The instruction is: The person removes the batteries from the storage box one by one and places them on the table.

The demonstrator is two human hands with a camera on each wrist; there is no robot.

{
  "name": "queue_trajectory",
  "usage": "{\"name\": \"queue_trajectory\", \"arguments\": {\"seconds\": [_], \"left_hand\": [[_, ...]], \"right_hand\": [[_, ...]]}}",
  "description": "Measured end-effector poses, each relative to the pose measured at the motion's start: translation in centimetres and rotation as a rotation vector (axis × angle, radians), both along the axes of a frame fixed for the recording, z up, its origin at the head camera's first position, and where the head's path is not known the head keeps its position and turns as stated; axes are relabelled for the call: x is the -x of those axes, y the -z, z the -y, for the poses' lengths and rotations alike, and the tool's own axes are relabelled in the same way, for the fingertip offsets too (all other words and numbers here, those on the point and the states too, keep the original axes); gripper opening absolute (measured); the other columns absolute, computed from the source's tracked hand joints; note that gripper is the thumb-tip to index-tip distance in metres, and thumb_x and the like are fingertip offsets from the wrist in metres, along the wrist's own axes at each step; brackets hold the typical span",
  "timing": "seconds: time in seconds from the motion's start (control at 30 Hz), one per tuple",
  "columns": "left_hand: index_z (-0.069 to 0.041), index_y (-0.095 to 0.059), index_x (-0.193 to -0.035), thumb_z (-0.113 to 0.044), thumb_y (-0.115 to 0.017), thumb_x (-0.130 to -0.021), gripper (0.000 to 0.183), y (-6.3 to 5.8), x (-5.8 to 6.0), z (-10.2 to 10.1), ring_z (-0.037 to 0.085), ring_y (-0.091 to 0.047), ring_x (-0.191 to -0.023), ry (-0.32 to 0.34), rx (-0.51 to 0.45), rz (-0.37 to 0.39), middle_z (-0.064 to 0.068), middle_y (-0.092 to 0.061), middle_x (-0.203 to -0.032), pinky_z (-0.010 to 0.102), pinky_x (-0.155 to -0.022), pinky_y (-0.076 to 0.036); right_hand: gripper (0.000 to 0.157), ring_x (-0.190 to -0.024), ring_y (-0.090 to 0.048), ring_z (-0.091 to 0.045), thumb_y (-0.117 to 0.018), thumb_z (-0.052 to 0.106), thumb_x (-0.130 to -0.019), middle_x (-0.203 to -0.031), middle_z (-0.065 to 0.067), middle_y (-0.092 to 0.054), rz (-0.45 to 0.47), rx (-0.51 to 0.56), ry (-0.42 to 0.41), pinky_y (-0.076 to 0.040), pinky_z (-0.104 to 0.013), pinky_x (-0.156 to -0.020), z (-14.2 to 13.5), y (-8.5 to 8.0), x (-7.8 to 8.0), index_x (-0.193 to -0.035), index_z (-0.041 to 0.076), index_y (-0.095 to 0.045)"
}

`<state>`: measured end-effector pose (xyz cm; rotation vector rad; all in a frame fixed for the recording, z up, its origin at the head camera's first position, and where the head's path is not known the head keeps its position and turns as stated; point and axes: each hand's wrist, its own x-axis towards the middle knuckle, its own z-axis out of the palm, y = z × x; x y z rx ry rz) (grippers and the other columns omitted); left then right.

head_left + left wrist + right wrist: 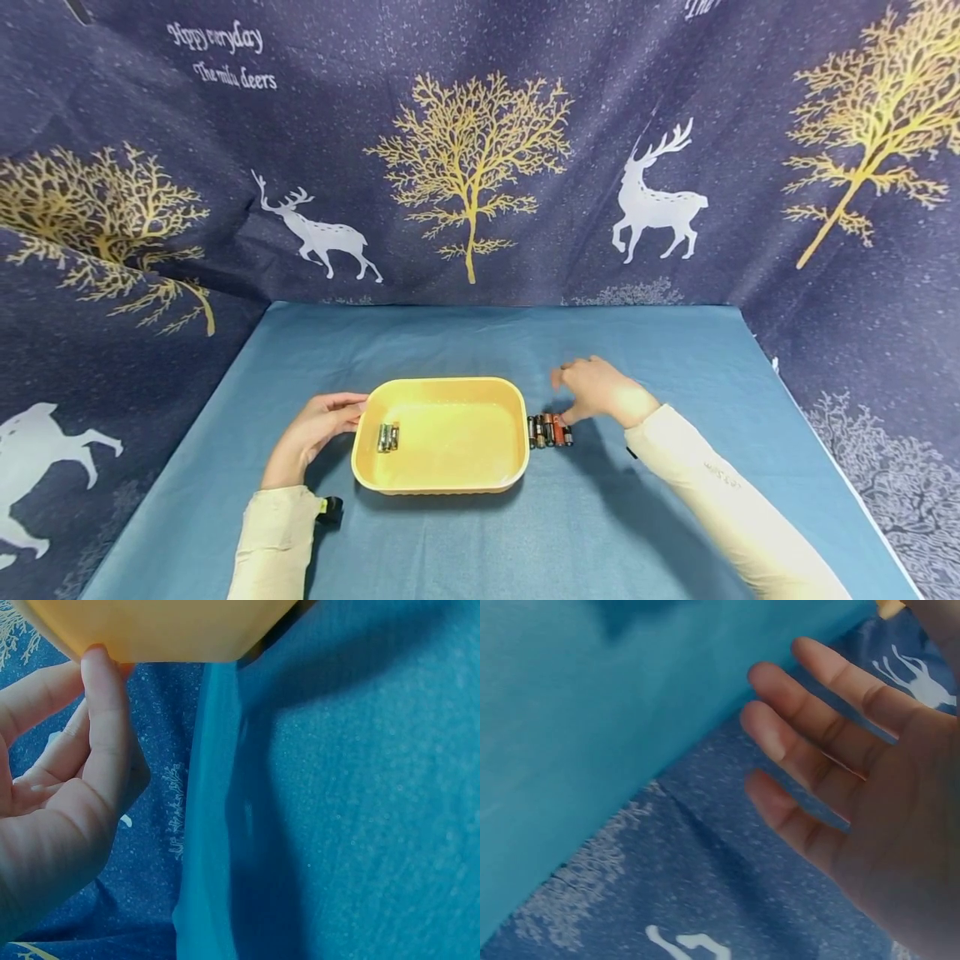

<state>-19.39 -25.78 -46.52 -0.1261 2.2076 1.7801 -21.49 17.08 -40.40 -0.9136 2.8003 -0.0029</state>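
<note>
A yellow plastic tub (457, 479) stands on the blue cloth, with a couple of small batteries (388, 437) lying side by side at the left of its floor. My left hand (321, 427) holds the tub's left edge between thumb and index finger; in the left wrist view the thumb (105, 712) lies against the tub wall (180, 630). My right hand (603, 390) hovers by a row of several batteries (548, 431), just right of the tub. Its fingers (810, 712) are spread and loosely bent, with nothing between them in the right wrist view.
The table's blue cloth (457, 550) meets a dark curtain printed with trees and white deer (660, 208) at the back and sides. A black wrist strap (330, 510) shows at the left cuff.
</note>
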Motion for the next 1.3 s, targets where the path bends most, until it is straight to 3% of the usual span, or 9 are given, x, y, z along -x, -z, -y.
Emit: {"name": "queue_trajectory", "arguments": {"seconds": [0.23, 0.47, 1.3], "left_hand": [[0.013, -0.058, -0.122, -0.013, -0.065, -0.093, 0.04, 0.2, 0.0, 0.2, 0.014, -0.066, -0.079, -0.004, -0.01, -0.001, 0.004, -0.07, -0.097, 0.029, -0.075, -0.056], [0.013, -0.056, -0.124, -0.014, -0.064, -0.094, 0.041, 0.3, 0.1, 0.4, 0.013, -0.066, -0.08, 0.011, -0.004, -0.015, 0.004, -0.069, -0.099, 0.03, -0.077, -0.056], [0.014, -0.056, -0.123, -0.014, -0.064, -0.094, 0.042, 0.2, 0.0, 0.2, 0.013, -0.066, -0.078, 0.008, -0.009, -0.012, 0.004, -0.07, -0.096, 0.029, -0.075, -0.056]], "right_hand": [[0.047, -0.106, -0.059, -0.03, -0.08, 0.038, -0.076, -0.113, -0.008, -0.066, -0.009, 0.038, -0.011, -0.041, -0.053, -0.098, 1.5, -2.1, 0.2, -0.112, 0.01, -0.067], [0.039, -0.109, -0.058, -0.031, -0.075, 0.037, -0.083, -0.114, -0.007, -0.066, 0.012, 0.062, -0.044, -0.04, -0.053, -0.1, 3.1, -3.3, 0.6, -0.113, 0.013, -0.067], [0.032, -0.113, -0.056, -0.029, -0.07, 0.033, -0.088, -0.119, -0.006, -0.064, -0.043, 0.136, -0.18, -0.036, -0.054, -0.104, 9.3, -4.8, 1.9, -0.114, 0.015, -0.065]]}}
